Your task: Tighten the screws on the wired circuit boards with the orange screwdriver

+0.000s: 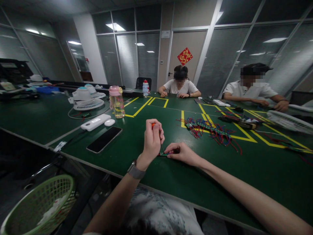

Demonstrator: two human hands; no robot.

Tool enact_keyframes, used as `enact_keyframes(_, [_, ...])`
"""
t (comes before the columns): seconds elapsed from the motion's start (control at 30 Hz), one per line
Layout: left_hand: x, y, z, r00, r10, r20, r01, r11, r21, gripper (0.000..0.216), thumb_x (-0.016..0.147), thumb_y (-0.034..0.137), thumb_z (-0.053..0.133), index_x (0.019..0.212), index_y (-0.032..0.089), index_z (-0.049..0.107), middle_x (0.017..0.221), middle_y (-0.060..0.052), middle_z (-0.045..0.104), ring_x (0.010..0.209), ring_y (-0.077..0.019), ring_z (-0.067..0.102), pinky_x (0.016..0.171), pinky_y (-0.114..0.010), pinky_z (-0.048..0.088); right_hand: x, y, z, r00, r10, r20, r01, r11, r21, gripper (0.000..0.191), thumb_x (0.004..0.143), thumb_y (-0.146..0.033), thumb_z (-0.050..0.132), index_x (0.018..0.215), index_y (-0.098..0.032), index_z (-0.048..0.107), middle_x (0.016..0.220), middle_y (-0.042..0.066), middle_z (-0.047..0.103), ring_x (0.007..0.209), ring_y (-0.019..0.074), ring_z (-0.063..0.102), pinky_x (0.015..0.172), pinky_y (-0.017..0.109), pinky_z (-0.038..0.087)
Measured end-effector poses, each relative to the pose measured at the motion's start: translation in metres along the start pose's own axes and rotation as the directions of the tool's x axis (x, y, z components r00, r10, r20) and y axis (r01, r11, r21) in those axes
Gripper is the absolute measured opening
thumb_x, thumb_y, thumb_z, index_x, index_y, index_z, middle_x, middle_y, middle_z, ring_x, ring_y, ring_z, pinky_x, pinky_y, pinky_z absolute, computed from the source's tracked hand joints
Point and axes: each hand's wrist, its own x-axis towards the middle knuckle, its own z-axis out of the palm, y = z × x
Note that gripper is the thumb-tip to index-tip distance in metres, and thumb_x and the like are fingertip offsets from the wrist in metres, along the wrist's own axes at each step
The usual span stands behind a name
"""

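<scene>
My left hand [152, 141] is closed around a small screwdriver with an orange top [153, 125], held upright with its tip down on a small green circuit board [164, 154]. My right hand [182, 152] pinches the right end of that board and holds it flat on the green table [156, 176]. A watch with a grey band sits on my left wrist.
A pile of green boards with red and blue wires [210, 130] lies to the right. A black phone [104, 139], a white remote [96, 122], a pink-lidded bottle [116, 101] and white fans [85, 98] stand left. Two people sit across. A green basket [39, 205] is below left.
</scene>
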Motion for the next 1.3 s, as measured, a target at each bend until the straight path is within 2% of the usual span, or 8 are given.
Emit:
enact_keyframes(0.47, [-0.004, -0.007, 0.002, 0.998, 0.028, 0.053, -0.030, 0.999, 0.043, 0.018, 0.097, 0.038, 0.036, 0.091, 0.022, 0.040, 0.067, 0.007, 0.038, 0.044, -0.0028, 0.037, 0.037, -0.013, 0.033, 0.001, 0.003, 0.002, 0.999, 0.038, 0.011, -0.039, 0.997, 0.060, 0.020, 0.073, -0.023, 0.067, 0.089, -0.012, 0.073, 0.082, 0.004, 0.067, 0.070, 0.0140, 0.055, 0.067, 0.027, 0.044])
enact_keyframes(0.77, [-0.003, -0.004, 0.002, 0.998, 0.061, 0.032, -0.062, 0.998, 0.028, 0.017, 0.098, 0.037, 0.036, 0.090, 0.022, 0.039, 0.069, 0.006, 0.038, 0.046, -0.0030, 0.038, 0.038, -0.013, 0.033, 0.001, 0.002, 0.002, 0.999, 0.048, 0.011, -0.048, 0.997, 0.054, 0.021, 0.072, -0.023, 0.067, 0.090, -0.011, 0.072, 0.081, 0.005, 0.067, 0.070, 0.0142, 0.055, 0.067, 0.028, 0.044])
enact_keyframes(1.07, [-0.004, -0.007, 0.003, 0.994, 0.066, 0.093, -0.070, 0.997, 0.043, 0.016, 0.097, 0.036, 0.036, 0.091, 0.022, 0.039, 0.072, 0.005, 0.038, 0.048, -0.0038, 0.038, 0.038, -0.013, 0.033, 0.001, 0.003, 0.002, 0.999, 0.039, 0.017, -0.040, 0.997, 0.062, 0.020, 0.074, -0.022, 0.067, 0.090, -0.012, 0.072, 0.081, 0.004, 0.067, 0.070, 0.0140, 0.055, 0.068, 0.028, 0.045])
enact_keyframes(1.2, [-0.002, 0.001, 0.005, 0.978, -0.014, 0.209, -0.001, 0.997, 0.071, 0.019, 0.097, 0.038, 0.035, 0.093, 0.021, 0.043, 0.072, 0.005, 0.040, 0.050, -0.0042, 0.039, 0.042, -0.014, 0.035, -0.001, 0.002, 0.006, 1.000, 0.013, 0.000, -0.013, 1.000, 0.024, 0.024, 0.074, -0.022, 0.069, 0.095, -0.012, 0.070, 0.080, 0.004, 0.066, 0.070, 0.0150, 0.057, 0.067, 0.028, 0.046])
enact_keyframes(1.3, [0.007, 0.014, 0.005, 0.922, -0.106, 0.373, 0.062, 0.990, 0.129, 0.021, 0.097, 0.033, 0.034, 0.101, 0.019, 0.049, 0.084, 0.000, 0.050, 0.061, -0.0065, 0.049, 0.053, -0.017, 0.045, -0.004, 0.001, 0.010, 0.993, -0.088, -0.082, 0.079, 0.991, -0.108, 0.019, 0.075, -0.019, 0.069, 0.093, -0.013, 0.071, 0.087, 0.006, 0.066, 0.077, 0.0166, 0.059, 0.073, 0.029, 0.047])
